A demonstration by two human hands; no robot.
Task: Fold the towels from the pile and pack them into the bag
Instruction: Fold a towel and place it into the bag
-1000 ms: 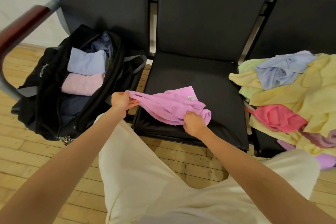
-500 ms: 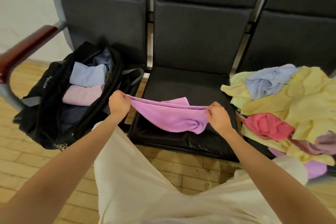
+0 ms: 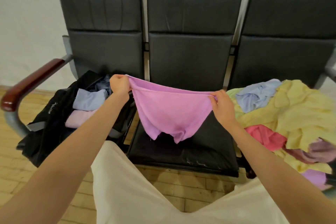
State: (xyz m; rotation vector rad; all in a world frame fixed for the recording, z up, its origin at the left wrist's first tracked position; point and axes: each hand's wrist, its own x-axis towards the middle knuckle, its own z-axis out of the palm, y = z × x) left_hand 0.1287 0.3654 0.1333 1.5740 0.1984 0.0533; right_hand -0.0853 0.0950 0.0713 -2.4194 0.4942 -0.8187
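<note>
A purple towel (image 3: 171,114) hangs spread in the air above the middle black seat (image 3: 190,152). My left hand (image 3: 119,84) grips its upper left corner in a fist. My right hand (image 3: 221,103) pinches its upper right corner. The towel's lower edge dangles just over the seat cushion. On the left seat sits an open black bag (image 3: 54,112) with a folded blue towel (image 3: 89,99) and a folded pale pink towel (image 3: 78,119) inside. A loose pile of towels (image 3: 294,112), yellow, blue, pink and mauve, covers the right seat.
Three joined black chairs stand against a white wall. A wooden armrest (image 3: 31,82) on a grey metal frame curves round the bag's left side. My pale trousers (image 3: 145,192) fill the foreground over a wooden floor.
Both hands have lifted the purple towel off the middle seat and pulled it wide apart, so it now hangs open. My head has tipped up, showing the chair backs and wall.
</note>
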